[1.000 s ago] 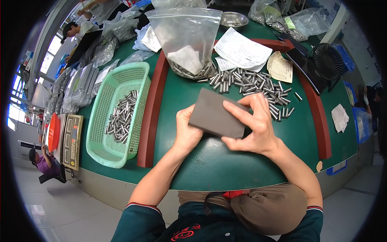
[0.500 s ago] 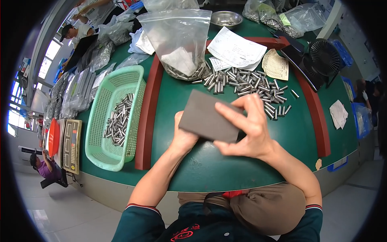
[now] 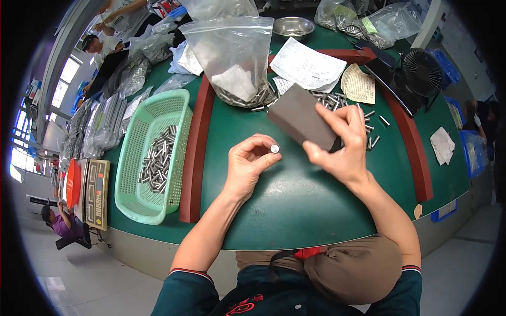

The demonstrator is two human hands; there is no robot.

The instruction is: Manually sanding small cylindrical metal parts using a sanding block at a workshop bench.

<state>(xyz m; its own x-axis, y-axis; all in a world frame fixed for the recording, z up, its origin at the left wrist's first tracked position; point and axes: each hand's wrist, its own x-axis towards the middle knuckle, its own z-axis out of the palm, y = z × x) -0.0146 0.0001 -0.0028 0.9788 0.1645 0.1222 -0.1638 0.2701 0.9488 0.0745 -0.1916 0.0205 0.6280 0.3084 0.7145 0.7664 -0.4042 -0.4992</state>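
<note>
One green worktop (image 3: 284, 221) fills most of what I see through the head camera, glossy near its front edge, with pale tiled floor (image 3: 132, 274) below that. On it lies a red-brown frame (image 3: 194, 158), open toward the front edge. Between the frame and the left edge I have a mint-green perforated basket (image 3: 141, 215) holding steel pins; a clear zip bag (image 3: 229, 50), partly filled with pins, stands toward the far edge. At the left edge sits a bench scale (image 3: 96, 195), its panel lettering too small for me to read. A black desk fan (image 3: 421, 71) stands toward the far right corner. White printed sheets (image 3: 305, 66) lie toward the far edge near a tan slip (image 3: 358, 84), their fine print illegible to me. The right hand (image 3: 342, 139) grips a grey-brown block (image 3: 300, 113), tilted and partly hiding the loose pins (image 3: 334, 100). The left hand (image 3: 243, 166) pinches a single pin (image 3: 274, 149), round end facing me, apart from the block.
</note>
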